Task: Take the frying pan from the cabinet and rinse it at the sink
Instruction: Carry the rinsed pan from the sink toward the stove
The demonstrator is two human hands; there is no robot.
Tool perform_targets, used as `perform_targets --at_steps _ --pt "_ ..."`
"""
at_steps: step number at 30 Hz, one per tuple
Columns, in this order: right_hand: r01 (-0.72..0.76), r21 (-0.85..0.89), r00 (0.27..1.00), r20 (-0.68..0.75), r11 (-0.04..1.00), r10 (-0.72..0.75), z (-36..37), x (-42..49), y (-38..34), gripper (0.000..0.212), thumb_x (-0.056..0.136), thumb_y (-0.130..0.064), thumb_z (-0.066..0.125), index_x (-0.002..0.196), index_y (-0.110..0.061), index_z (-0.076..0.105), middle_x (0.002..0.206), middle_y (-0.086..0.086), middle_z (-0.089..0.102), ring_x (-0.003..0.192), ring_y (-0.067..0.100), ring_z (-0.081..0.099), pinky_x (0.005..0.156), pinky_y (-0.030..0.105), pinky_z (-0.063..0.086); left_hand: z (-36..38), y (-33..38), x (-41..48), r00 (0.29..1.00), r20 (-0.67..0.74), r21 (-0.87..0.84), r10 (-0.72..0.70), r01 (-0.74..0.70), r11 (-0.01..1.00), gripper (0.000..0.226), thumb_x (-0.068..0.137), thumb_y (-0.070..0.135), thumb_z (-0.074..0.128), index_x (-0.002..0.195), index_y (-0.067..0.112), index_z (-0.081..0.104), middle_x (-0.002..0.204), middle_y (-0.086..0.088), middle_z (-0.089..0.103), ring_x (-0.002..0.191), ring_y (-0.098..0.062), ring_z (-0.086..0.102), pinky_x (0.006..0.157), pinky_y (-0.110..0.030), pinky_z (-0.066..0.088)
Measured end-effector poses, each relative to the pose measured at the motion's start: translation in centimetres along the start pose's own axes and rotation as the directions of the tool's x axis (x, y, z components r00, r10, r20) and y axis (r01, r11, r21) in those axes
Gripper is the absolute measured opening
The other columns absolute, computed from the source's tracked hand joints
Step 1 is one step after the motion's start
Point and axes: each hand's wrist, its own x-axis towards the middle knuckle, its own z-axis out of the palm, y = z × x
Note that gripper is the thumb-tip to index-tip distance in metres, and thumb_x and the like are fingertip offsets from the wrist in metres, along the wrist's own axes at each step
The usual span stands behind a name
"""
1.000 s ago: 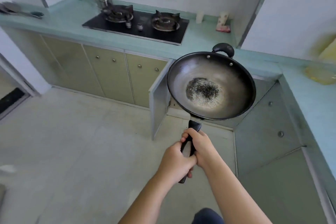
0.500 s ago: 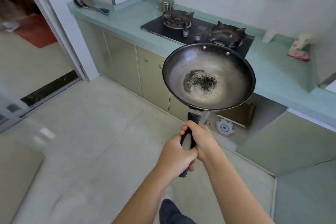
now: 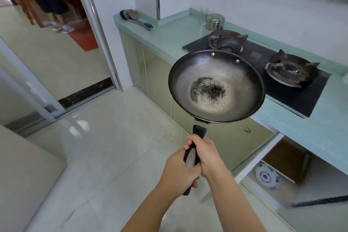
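**Pan held in both hands by the hob**

Head view: The pan (image 3: 216, 73) is in the air, out of the cabinet (image 3: 282, 156), carried level with its bowl facing up. In the picture its far rim overlaps the near corner of the hob (image 3: 293, 98). A dark speckled patch (image 3: 209, 90) sits in the middle of the bowl.

Both hands are clenched round the black handle (image 3: 191, 156). The right hand (image 3: 209, 158) grips higher up, nearer the bowl. The left hand (image 3: 178, 171) grips just below it, touching it, and the handle's end sticks out under the left hand.

The cabinet stands open at lower right under the counter (image 3: 169, 39), with a blue-and-white plate (image 3: 266, 176) inside. On the counter's far left end lie spatulas (image 3: 135, 19). A steel pot (image 3: 215, 20) stands behind the left burner (image 3: 227, 40).
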Motion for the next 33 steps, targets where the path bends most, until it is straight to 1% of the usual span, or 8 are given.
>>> perform_targets --at_steps 3,7,11,15,18,22,28,33 --pt "-0.01 -0.05 1.0 -0.001 0.999 0.01 2.8 2.9 -0.7 0.028 0.082 -0.003 0.048 0.055 -0.01 0.045 0.047 0.003 0.049 0.048 0.017 0.042 0.048 0.027 0.037 -2.6 0.2 3.0 1.0 -0.003 -0.001 -0.015 0.015 1.0 0.015 0.078 0.008 0.057 0.072 0.02 0.05 0.058 0.003 0.057 0.035 -0.011 0.054 0.041 -0.018 0.042" --pt "-0.043 -0.061 0.999 -0.022 0.997 0.041 7.8 7.4 -1.7 0.024 0.082 -0.004 0.048 0.059 -0.01 0.045 0.048 0.004 0.048 0.049 0.017 0.042 0.048 0.026 0.037 -7.7 0.8 7.5 1.0 -0.003 -0.01 -0.023 0.023 1.0 0.014 0.079 0.008 0.058 0.072 0.018 0.05 0.056 0.001 0.057 0.035 -0.01 0.053 0.039 -0.016 0.04" --pt "-0.046 -0.094 0.999 -0.032 0.995 0.044 14.3 12.2 -3.5 0.026 0.081 -0.004 0.049 0.056 -0.01 0.045 0.051 0.005 0.048 0.05 0.018 0.043 0.049 0.027 0.038 -14.2 1.9 12.5 1.0 -0.002 0.007 0.0 0.0 1.0 0.014 0.08 0.009 0.058 0.073 0.018 0.051 0.058 0.002 0.057 0.036 -0.009 0.054 0.042 -0.019 0.045" --pt "-0.043 -0.103 0.999 -0.02 0.994 0.041 20.9 16.3 -5.6 0.028 0.082 -0.006 0.049 0.055 -0.01 0.045 0.053 0.005 0.049 0.05 0.016 0.043 0.048 0.025 0.038 -20.5 3.4 17.0 1.0 -0.017 0.022 0.009 -0.008 1.0 0.015 0.081 0.009 0.057 0.073 0.02 0.049 0.058 0.002 0.057 0.035 -0.008 0.054 0.039 -0.016 0.042" --pt "-0.024 -0.098 1.0 0.004 0.995 0.025 24.6 19.0 -6.8 0.028 0.083 -0.005 0.049 0.056 -0.01 0.045 0.052 0.005 0.049 0.05 0.017 0.043 0.051 0.025 0.039 -24.1 4.1 19.9 1.0 -0.026 0.009 0.005 -0.004 1.0 0.016 0.08 0.01 0.056 0.074 0.022 0.049 0.059 0.003 0.058 0.035 -0.009 0.055 0.042 -0.019 0.044" --pt "-0.016 -0.111 1.0 0.012 0.994 0.018 28.1 22.8 -7.9 0.026 0.082 -0.005 0.049 0.057 -0.011 0.046 0.048 0.003 0.05 0.051 0.017 0.045 0.051 0.026 0.04 -27.6 5.0 23.5 0.999 -0.032 -0.015 -0.004 0.003 1.0 0.016 0.081 0.009 0.056 0.073 0.021 0.049 0.059 0.001 0.058 0.035 -0.008 0.055 0.043 -0.018 0.045" --pt "-0.014 -0.113 0.999 0.034 0.994 0.018 31.9 29.4 -9.9 0.027 0.082 -0.005 0.05 0.055 -0.011 0.047 0.043 0.0 0.052 0.05 0.016 0.046 0.051 0.026 0.041 -31.3 6.5 29.8 1.0 -0.031 -0.002 0.002 -0.002 1.0 0.013 0.082 0.011 0.057 0.076 0.021 0.051 0.06 0.002 0.059 0.034 -0.006 0.054 0.044 -0.015 0.046" --pt "-0.005 -0.098 1.0 0.027 0.995 0.008 33.7 36.6 -13.4 0.026 0.082 -0.004 0.049 0.057 -0.011 0.047 0.046 0.001 0.051 0.048 0.016 0.046 0.05 0.026 0.041 -33.2 8.8 37.4 0.999 -0.026 0.007 0.019 -0.019 1.0 0.01 0.081 0.012 0.058 0.078 0.02 0.053 0.06 0.002 0.06 0.034 -0.005 0.054 0.044 -0.014 0.047"
